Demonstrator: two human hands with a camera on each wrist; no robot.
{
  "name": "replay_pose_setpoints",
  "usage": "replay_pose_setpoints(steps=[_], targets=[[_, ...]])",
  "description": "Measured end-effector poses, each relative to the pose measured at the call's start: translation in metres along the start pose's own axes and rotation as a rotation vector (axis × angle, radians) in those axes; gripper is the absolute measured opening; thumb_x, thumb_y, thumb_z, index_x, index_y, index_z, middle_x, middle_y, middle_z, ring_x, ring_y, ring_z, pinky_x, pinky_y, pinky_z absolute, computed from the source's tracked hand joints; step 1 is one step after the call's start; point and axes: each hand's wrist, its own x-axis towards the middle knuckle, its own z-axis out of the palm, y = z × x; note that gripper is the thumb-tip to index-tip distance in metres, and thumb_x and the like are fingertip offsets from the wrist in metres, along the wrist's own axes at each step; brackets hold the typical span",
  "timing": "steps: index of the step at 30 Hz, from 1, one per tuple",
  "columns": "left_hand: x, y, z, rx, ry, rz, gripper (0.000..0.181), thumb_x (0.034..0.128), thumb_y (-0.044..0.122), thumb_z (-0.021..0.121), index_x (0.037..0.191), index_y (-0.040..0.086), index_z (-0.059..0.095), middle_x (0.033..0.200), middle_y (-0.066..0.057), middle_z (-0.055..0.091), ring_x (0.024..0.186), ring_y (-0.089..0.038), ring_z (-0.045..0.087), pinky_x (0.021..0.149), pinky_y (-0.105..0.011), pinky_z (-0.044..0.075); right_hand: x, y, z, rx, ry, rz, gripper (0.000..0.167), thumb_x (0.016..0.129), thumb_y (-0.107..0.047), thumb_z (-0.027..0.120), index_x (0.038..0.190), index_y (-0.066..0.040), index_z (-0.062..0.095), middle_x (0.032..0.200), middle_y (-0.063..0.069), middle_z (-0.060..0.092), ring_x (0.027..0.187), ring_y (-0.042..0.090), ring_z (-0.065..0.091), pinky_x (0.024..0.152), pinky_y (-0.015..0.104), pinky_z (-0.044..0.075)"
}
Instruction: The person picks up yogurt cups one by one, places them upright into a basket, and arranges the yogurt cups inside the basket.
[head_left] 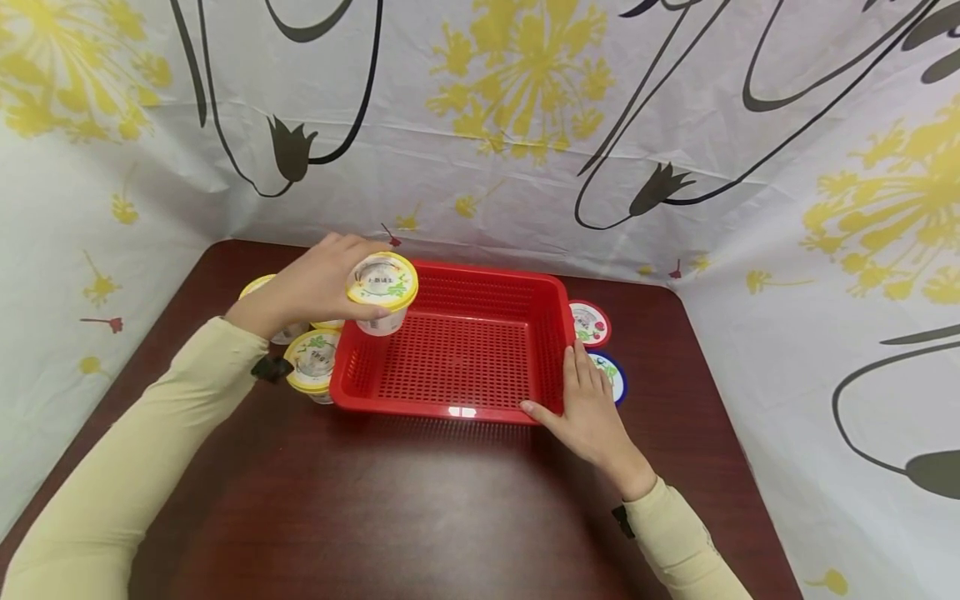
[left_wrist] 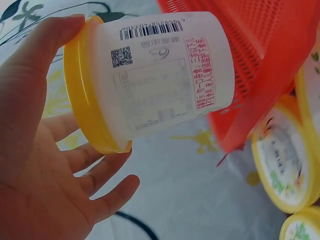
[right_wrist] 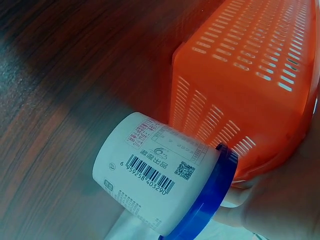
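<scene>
My left hand [head_left: 318, 279] holds a white tub with a yellow lid [head_left: 383, 279] above the left end of a red plastic basket [head_left: 457, 412]. In the left wrist view the thumb and fingers grip that tub [left_wrist: 160, 75] round its lid, and its barcode side shows. My right hand [head_left: 588, 412] rests at the basket's front right corner, thumb on the front rim and fingers stretched along the right side. Beside those fingers stands a tub with a blue lid [right_wrist: 160, 175], partly hidden in the head view. The basket's bottom shows through the open top.
Several yellow-lidded tubs [head_left: 313, 360] stand left of the basket, partly behind my left arm. A red-lidded tub [head_left: 590, 323] stands to its right, behind the blue-lidded one. The dark wooden table [head_left: 420, 508] meets patterned cloth [head_left: 480, 192] at its back and sides.
</scene>
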Motion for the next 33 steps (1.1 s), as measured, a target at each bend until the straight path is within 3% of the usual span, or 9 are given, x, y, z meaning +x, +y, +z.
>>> replay_pose_setpoints(steps=[12, 20, 27, 33], targets=[[0.025, 0.000, 0.027, 0.032, -0.065, 0.021, 0.093, 0.0712, 0.050, 0.080, 0.149, 0.017, 0.041, 0.144, -0.012, 0.048, 0.126, -0.032, 0.045, 0.101, -0.052, 0.045, -0.001, -0.001, 0.000, 0.002, 0.001, 0.000, 0.114, 0.082, -0.073, 0.057, 0.158, -0.001, 0.011, 0.168, 0.016, 0.005, 0.149, 0.045, 0.022, 0.115, 0.068, 0.028], [0.034, 0.001, 0.041, 0.068, -0.138, -0.015, 0.098, 0.0706, 0.050, 0.084, 0.150, 0.016, 0.039, 0.146, -0.015, 0.045, 0.130, -0.034, 0.044, 0.110, -0.054, 0.041, -0.001, -0.001, 0.000, 0.006, 0.002, 0.006, 0.115, 0.082, -0.073, 0.058, 0.158, -0.002, 0.010, 0.168, 0.016, 0.006, 0.149, 0.045, 0.022, 0.114, 0.069, 0.028], [0.040, 0.001, 0.052, 0.070, -0.178, -0.042, 0.098, 0.0697, 0.046, 0.086, 0.150, 0.016, 0.039, 0.142, -0.015, 0.047, 0.127, -0.032, 0.046, 0.107, -0.052, 0.045, -0.001, 0.000, 0.001, 0.005, 0.010, 0.007, 0.115, 0.081, -0.073, 0.058, 0.159, -0.002, 0.010, 0.168, 0.016, 0.007, 0.149, 0.045, 0.022, 0.115, 0.070, 0.026], [0.043, -0.004, 0.063, 0.105, -0.202, -0.024, 0.098, 0.0712, 0.046, 0.086, 0.150, 0.012, 0.038, 0.139, -0.016, 0.050, 0.124, -0.031, 0.049, 0.108, -0.050, 0.045, -0.001, 0.000, 0.001, 0.007, 0.013, 0.006, 0.115, 0.082, -0.073, 0.058, 0.158, -0.002, 0.010, 0.168, 0.016, 0.007, 0.149, 0.045, 0.022, 0.115, 0.070, 0.025]])
